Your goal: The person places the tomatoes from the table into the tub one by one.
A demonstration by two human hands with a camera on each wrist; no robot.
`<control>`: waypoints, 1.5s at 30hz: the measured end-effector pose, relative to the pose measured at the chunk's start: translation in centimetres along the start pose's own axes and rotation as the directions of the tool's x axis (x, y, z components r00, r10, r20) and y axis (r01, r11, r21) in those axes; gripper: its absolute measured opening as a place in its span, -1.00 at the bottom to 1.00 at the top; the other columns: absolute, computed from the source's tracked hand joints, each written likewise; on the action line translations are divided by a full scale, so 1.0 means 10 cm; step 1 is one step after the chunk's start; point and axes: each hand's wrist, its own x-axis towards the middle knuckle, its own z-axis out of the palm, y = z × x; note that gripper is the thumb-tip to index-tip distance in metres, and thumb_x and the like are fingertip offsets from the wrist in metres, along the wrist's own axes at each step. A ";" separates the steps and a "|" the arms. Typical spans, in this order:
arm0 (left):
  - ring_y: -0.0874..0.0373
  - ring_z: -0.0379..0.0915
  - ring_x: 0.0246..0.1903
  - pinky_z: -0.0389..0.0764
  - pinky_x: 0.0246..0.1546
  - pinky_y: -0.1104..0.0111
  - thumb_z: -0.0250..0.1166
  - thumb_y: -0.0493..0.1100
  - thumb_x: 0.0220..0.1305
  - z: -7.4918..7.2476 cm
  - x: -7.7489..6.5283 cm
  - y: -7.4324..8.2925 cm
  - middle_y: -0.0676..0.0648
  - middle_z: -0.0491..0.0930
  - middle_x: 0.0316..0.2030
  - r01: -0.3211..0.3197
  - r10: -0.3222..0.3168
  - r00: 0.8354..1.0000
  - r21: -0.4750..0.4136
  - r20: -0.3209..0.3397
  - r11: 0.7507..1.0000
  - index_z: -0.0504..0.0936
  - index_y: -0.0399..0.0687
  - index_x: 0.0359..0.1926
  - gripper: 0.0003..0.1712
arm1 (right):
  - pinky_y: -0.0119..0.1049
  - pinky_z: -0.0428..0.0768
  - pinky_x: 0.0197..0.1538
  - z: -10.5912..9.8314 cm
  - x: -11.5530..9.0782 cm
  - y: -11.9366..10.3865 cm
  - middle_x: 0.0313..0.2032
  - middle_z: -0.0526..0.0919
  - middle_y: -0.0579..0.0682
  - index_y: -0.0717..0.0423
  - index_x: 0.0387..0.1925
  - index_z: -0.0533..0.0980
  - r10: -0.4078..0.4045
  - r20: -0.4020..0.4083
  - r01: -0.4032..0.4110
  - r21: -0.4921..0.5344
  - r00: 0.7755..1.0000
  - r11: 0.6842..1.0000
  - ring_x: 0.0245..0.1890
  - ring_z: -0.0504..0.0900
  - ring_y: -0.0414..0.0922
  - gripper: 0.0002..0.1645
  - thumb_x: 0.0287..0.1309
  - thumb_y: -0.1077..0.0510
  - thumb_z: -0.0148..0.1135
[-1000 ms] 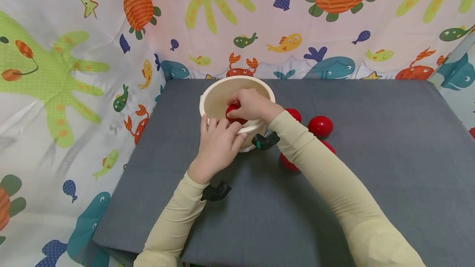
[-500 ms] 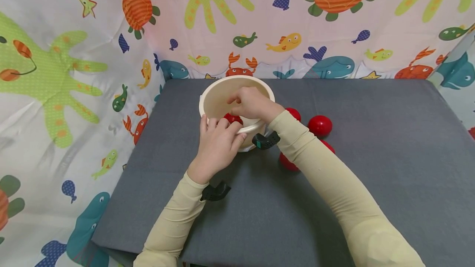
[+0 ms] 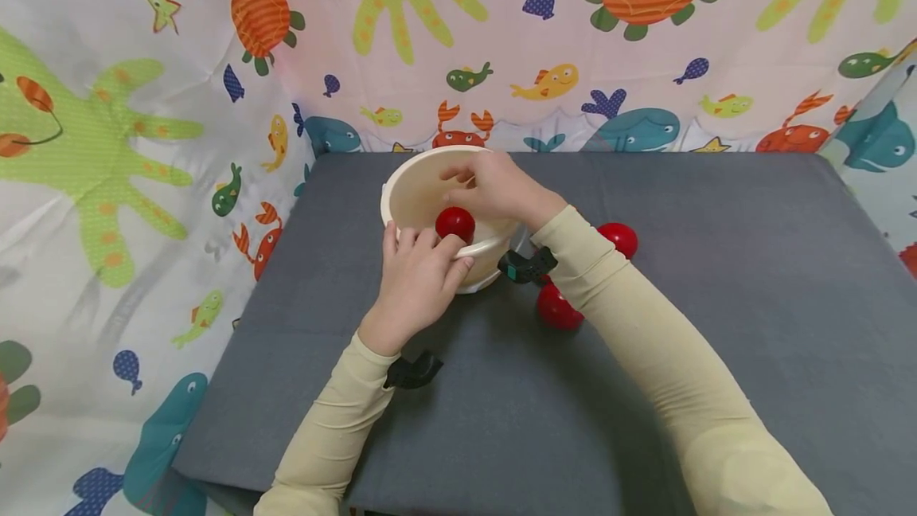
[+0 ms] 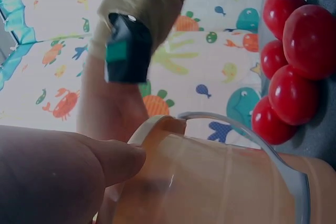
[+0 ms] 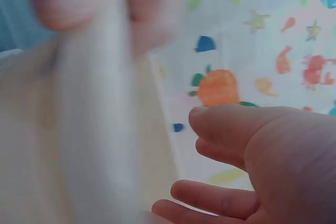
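A cream bucket (image 3: 423, 180) stands tilted on the dark grey table in the head view. My left hand (image 3: 415, 281) grips its near rim, fingers over the edge and thumb outside. Inside the bucket sits a glossy red ball (image 3: 454, 224), which neither hand holds. Over the bucket's right side hovers my right hand (image 3: 501, 191); in the right wrist view its spread fingers (image 5: 215, 198) hold nothing. The bucket's rim (image 5: 97, 129) is blurred there. A grey handle (image 4: 247, 124) hangs on the bucket in the left wrist view.
Several red balls (image 4: 294, 95) lie on the table to the bucket's right. My right arm partly hides them in the head view, where one ball (image 3: 560, 307) shows in front of it. A curtain (image 3: 401, 94) with sea animals borders the table's back and left.
My right hand has let go of the red ball inside the bucket and drawn up and to the right. The ball has settled near the bucket's near wall. My left hand stays on the rim.
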 end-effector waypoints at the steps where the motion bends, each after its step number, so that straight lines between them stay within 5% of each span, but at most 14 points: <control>1: -0.19 0.40 0.13 -0.02 0.44 -0.33 0.29 0.05 0.39 0.00 0.00 0.00 -0.19 0.64 -0.05 0.001 -0.001 1.000 -0.002 0.004 1.000 0.67 0.01 -0.01 -0.70 | -0.06 0.72 0.07 -0.06 -0.03 0.00 0.14 0.70 0.14 0.07 0.25 0.57 0.002 -0.009 -0.002 0.008 1.000 1.000 0.11 0.68 0.06 -0.47 0.28 0.02 0.30; 14: -0.20 0.40 0.13 -0.04 0.44 -0.34 0.29 0.05 0.36 0.00 0.00 0.00 -0.21 0.63 -0.07 0.008 -0.008 1.000 -0.039 -0.004 0.999 0.68 0.00 -0.04 -0.71 | 0.12 0.68 0.10 -0.90 -0.85 0.42 0.25 0.61 0.16 0.01 0.34 0.50 0.152 -0.207 -0.151 0.020 0.966 0.988 0.18 0.61 0.17 -0.45 0.39 -0.05 0.18; 22: -0.19 0.39 0.13 -0.08 0.46 -0.34 0.28 0.04 0.37 -0.01 0.00 -0.01 -0.20 0.62 -0.07 0.026 -0.025 0.999 -0.045 0.021 0.999 0.68 0.01 -0.01 -0.70 | -0.34 0.54 -0.22 -1.13 -1.27 0.87 0.21 0.61 0.25 0.03 0.33 0.51 0.245 -0.273 -0.255 -0.001 0.931 0.967 0.15 0.60 0.22 -0.41 0.39 -0.14 0.18; 28: -0.18 0.38 0.14 -0.10 0.47 -0.33 0.28 0.04 0.38 0.00 0.01 -0.01 -0.19 0.62 -0.07 0.031 -0.029 0.999 -0.058 0.025 0.998 0.68 0.02 -0.02 -0.72 | -0.51 0.51 -0.28 -1.12 -1.55 1.12 0.19 0.61 0.28 0.06 0.34 0.49 0.303 -0.285 -0.313 0.011 0.910 0.950 0.10 0.61 0.21 -0.37 0.39 -0.17 0.18; 33: -0.17 0.37 0.14 -0.11 0.47 -0.33 0.28 0.05 0.38 0.01 0.02 0.00 -0.18 0.62 -0.07 0.030 -0.028 0.999 -0.068 0.034 0.997 0.67 0.03 -0.01 -0.72 | -0.44 0.56 -0.27 -1.00 -1.75 1.28 0.19 0.61 0.28 0.06 0.36 0.46 0.354 -0.269 -0.362 0.024 0.896 0.932 0.02 0.66 0.18 -0.34 0.40 -0.20 0.16; 45: -0.17 0.36 0.14 -0.12 0.47 -0.32 0.27 0.05 0.39 0.01 0.02 -0.01 -0.18 0.62 -0.05 0.038 -0.035 0.998 -0.071 0.045 0.997 0.67 0.04 -0.01 -0.71 | -0.51 0.64 -0.25 -0.56 -2.02 1.65 0.20 0.59 0.31 0.13 0.36 0.43 0.370 -0.144 -0.355 0.122 0.918 0.927 -0.25 0.65 -0.39 -0.38 0.44 -0.11 0.16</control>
